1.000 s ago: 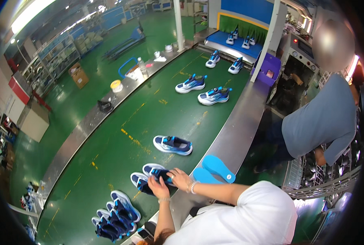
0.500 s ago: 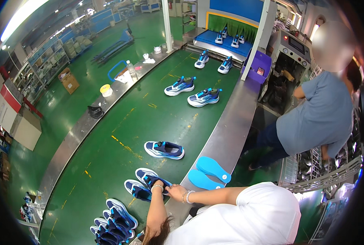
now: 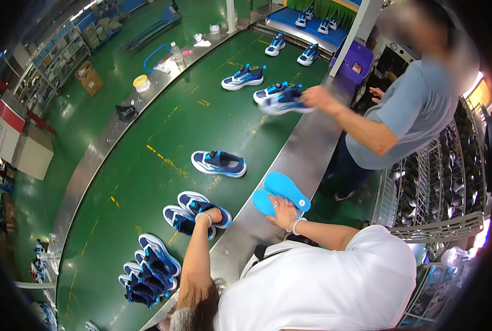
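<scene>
My left hand (image 3: 213, 214) reaches into the opening of a navy, white and blue sneaker (image 3: 193, 202) on the green belt; its fingers are hidden inside. Another such sneaker (image 3: 178, 219) stands beside it, partly behind my forearm. My right hand (image 3: 283, 212) lies on the nearer of two bright blue insoles (image 3: 263, 202), fingers apart. The other insole (image 3: 286, 190) overlaps it on the metal edge. A single sneaker (image 3: 219, 164) stands farther up the belt, and several more (image 3: 151, 268) are lined up closely at the left of my left forearm.
Across the belt edge at right, a co-worker in a grey-blue shirt (image 3: 386, 110) holds a blurred sneaker (image 3: 286, 101). More sneakers (image 3: 242, 77) stand toward the blue machine. Wire racks (image 3: 422, 193) are at right; a yellow-rimmed tub (image 3: 141, 83) sits on the far ledge.
My right hand has left the sneaker and moved right onto the insoles. My left hand stays at the sneaker. The co-worker has turned to the belt and reached in with a sneaker.
</scene>
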{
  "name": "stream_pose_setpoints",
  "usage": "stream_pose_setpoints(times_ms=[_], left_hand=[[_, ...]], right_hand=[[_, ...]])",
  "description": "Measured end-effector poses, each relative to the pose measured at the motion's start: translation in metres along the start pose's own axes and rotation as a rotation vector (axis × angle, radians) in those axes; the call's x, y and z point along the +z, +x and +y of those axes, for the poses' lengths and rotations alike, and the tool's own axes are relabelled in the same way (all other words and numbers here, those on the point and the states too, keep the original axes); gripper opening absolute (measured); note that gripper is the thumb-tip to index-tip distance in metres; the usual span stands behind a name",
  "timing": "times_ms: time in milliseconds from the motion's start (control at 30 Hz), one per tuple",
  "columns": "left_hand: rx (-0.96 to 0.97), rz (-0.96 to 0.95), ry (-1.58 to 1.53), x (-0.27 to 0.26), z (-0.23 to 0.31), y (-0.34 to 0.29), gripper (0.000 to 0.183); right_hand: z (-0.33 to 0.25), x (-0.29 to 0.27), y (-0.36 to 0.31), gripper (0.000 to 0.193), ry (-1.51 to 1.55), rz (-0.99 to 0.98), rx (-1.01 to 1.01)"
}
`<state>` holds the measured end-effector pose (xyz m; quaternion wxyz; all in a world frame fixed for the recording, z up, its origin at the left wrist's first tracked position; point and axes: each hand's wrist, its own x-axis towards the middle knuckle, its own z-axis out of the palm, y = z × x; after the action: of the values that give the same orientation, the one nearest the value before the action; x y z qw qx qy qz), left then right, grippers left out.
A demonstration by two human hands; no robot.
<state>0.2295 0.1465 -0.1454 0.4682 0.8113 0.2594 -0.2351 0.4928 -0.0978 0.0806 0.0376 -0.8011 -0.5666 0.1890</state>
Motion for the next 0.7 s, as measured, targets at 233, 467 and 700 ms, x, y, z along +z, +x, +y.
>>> stream_pose_setpoints(times_ms=[233, 467, 700], left_hand=[[-0.299, 0.221, 0.139, -0.030, 0.108, -0.053, 0.016], [-0.421, 0.300, 0.341, -0.083, 0.171, -0.101, 0.033], [-0.100, 0.769, 0.160, -0.102, 0.243, -0.020, 0.054]], right_hand=[[0.040, 0.029, 0.001, 0.076, -0.085, 0.012, -0.020], [0.058, 0.025, 0.013, 0.081, -0.038, -0.050, -0.008], [0.069, 0.013, 0.013, 0.088, -0.159, -0.165, -0.098]])
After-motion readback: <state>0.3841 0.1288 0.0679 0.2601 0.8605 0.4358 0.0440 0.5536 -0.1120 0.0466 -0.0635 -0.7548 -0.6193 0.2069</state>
